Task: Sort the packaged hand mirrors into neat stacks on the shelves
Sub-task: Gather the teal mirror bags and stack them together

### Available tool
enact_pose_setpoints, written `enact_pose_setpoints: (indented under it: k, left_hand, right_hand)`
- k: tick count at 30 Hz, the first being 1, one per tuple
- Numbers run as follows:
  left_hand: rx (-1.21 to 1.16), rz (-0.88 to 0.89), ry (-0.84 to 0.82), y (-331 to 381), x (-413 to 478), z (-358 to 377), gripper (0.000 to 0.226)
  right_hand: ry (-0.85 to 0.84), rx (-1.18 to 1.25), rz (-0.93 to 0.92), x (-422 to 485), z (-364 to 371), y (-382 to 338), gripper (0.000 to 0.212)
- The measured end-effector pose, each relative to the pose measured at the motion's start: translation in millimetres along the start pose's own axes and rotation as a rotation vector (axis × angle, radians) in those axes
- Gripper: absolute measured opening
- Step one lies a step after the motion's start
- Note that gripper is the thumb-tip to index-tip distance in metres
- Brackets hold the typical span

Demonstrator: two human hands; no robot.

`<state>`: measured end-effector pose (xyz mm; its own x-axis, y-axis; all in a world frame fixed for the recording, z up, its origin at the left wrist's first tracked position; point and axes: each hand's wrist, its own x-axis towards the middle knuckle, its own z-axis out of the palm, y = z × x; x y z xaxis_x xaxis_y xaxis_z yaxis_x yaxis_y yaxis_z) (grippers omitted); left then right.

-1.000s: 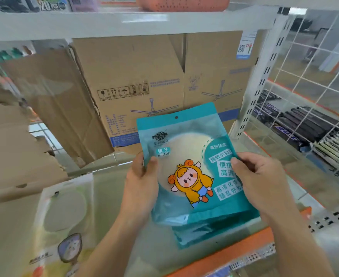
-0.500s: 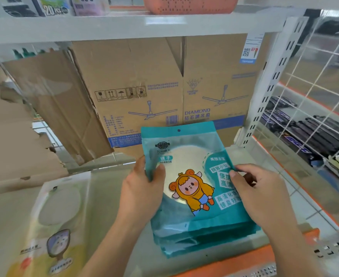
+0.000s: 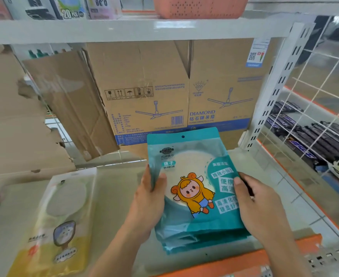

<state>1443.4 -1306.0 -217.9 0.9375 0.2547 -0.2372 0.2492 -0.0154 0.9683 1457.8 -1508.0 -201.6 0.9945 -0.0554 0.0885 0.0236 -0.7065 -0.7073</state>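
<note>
Both hands close on one teal mirror packet [image 3: 194, 176] at lower centre of the frame: the left hand [image 3: 150, 198] pinches its left edge, thumb on the front and fingers behind, while the right hand [image 3: 260, 206] has its grip on the right edge, thumb laid over the printed text. The packet, marked "MIRROR" and showing a cartoon child in a yellow ram hood, faces the camera with its hang-hole end toward the back of the shelf [image 3: 114, 206]. Its lower end meets a stack of teal packets [image 3: 204, 242] lying on the shelf just behind the orange front rail [image 3: 234, 262]; how many packets the grip takes in cannot be told.

At lower left, well apart from the stack, a yellow mirror packet [image 3: 60, 216] lies flat on the same shelf, its hang hole also toward the back.

Behind the packets, two ceiling-fan cartons [image 3: 144, 86] stand side by side at the centre, the right one printed "DIAMOND". A loose cardboard sheet [image 3: 70, 100] leans against the left carton, and torn cardboard [image 3: 14, 126] fills the left edge. An upper shelf board [image 3: 124, 31] crosses the top, carrying an orange perforated basket [image 3: 200, 7] and boxed goods [image 3: 70, 9]. At right, a slotted white upright [image 3: 274, 86] and a wire grid panel [image 3: 314, 86] screen rows of dark packaged goods [image 3: 314, 136].
</note>
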Motion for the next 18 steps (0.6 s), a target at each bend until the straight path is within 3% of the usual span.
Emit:
enact_pose_setpoints:
  k: [2, 10, 18]
  left_hand:
    - [-0.112, -0.070, -0.024, 2, -1, 1, 0.019]
    - [-0.171, -0.126, -0.090, 6, -3, -3, 0.020]
    - [-0.097, -0.118, -0.093, 8, -6, -6, 0.031]
  right_hand:
    - [-0.003, -0.050, -0.022, 0, -1, 0, 0.025]
    - [-0.032, -0.206, -0.020, 6, -5, -1, 0.029]
    - [0.015, -0.257, 0.017, 1, -3, -13, 0.027]
